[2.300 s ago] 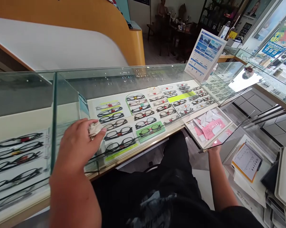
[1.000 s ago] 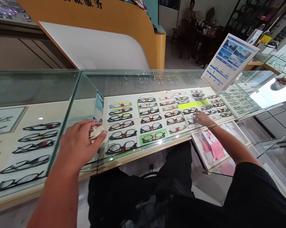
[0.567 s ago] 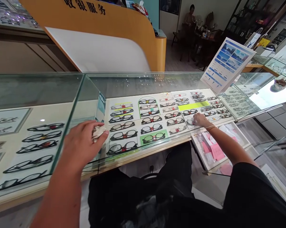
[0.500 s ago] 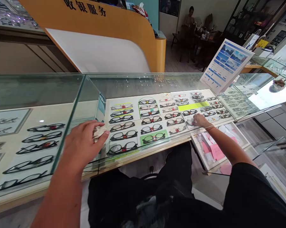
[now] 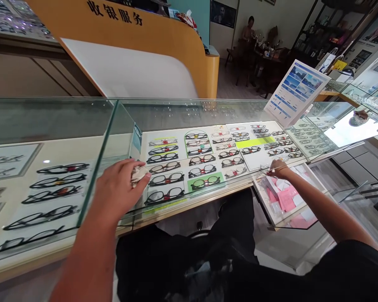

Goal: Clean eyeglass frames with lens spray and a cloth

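Observation:
My left hand (image 5: pixel 121 184) is closed around a crumpled whitish cloth or tissue (image 5: pixel 139 174), above the glass divider at the left of the middle case. My right hand (image 5: pixel 279 169) pinches a thin-framed pair of glasses (image 5: pixel 265 170), mostly hidden by the fingers, near the front edge of the display case. Below the glass top, rows of eyeglasses (image 5: pixel 202 170) lie folded on white boards. A bare patch of white board (image 5: pixel 255 160) shows just left of my right hand.
Under my right forearm, an open drawer (image 5: pixel 272 216) holds pink papers and clear bags. A printed sign (image 5: pixel 297 92) stands on the glass counter. More glasses (image 5: pixel 53 180) lie in the left case. Behind is an orange-and-white cashier desk (image 5: pixel 138 54); a person (image 5: pixel 248 31) sits far back.
My right hand has moved right and toward the front edge, taking a pair of glasses off the board. My left hand has shifted slightly right with the crumpled cloth or tissue.

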`<state>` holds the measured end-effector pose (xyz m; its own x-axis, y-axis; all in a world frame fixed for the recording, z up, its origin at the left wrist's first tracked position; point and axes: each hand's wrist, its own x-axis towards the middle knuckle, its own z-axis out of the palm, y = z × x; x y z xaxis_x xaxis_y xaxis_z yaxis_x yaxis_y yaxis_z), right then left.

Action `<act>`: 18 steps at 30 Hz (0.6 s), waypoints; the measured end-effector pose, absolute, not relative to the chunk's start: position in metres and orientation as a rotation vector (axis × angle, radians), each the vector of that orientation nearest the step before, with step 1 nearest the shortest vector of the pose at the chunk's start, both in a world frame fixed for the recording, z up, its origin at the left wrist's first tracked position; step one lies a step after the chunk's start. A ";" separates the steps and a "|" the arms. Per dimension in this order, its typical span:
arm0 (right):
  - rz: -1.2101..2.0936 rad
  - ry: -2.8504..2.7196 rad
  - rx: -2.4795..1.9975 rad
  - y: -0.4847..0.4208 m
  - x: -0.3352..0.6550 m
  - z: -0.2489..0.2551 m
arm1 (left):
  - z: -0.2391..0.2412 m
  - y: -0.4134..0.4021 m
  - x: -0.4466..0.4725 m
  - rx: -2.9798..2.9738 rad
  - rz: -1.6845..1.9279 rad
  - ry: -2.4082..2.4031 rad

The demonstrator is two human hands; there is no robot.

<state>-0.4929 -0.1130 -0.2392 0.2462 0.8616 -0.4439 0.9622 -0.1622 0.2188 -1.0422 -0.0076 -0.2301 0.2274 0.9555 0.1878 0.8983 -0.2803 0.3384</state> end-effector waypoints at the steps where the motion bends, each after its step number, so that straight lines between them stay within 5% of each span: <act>1: -0.353 1.643 2.059 -0.122 -0.494 -0.232 | -0.231 -0.008 -1.043 2.336 0.542 1.779; 11: -1.059 1.845 1.974 -0.191 -0.517 -0.113 | -0.229 -0.009 -1.044 2.336 0.529 1.747; 18: -0.307 2.431 1.811 -0.130 -0.573 -0.087 | -0.225 -0.012 -1.044 2.306 0.534 1.739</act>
